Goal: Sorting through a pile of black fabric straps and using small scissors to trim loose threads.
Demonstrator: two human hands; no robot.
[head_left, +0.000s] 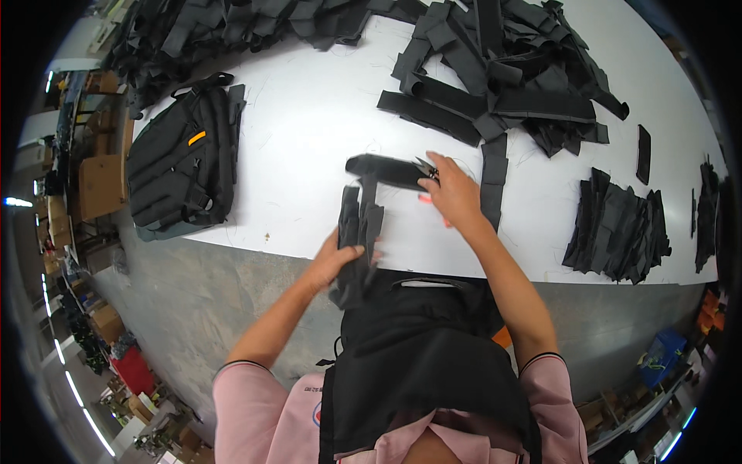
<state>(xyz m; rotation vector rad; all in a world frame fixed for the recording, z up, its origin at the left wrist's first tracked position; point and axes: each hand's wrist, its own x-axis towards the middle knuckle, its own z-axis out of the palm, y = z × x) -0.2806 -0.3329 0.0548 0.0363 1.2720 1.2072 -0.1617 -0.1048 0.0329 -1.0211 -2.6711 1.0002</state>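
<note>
With the left hand (340,259) wrapped around a bundle of dark strips (353,220) at the near edge of the surface (301,155), and the right hand (456,191) gripping small snips (427,169) at one dark strip's (384,171) end, careful work likely means angling the snips clear of fabric.

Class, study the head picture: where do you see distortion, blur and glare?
Head view: the white table's near edge bows and the picture's corners go black; head view: the dark strips in the left hand look smeared, probably by motion; head view: the lamp strip at lower left glares white.
</note>
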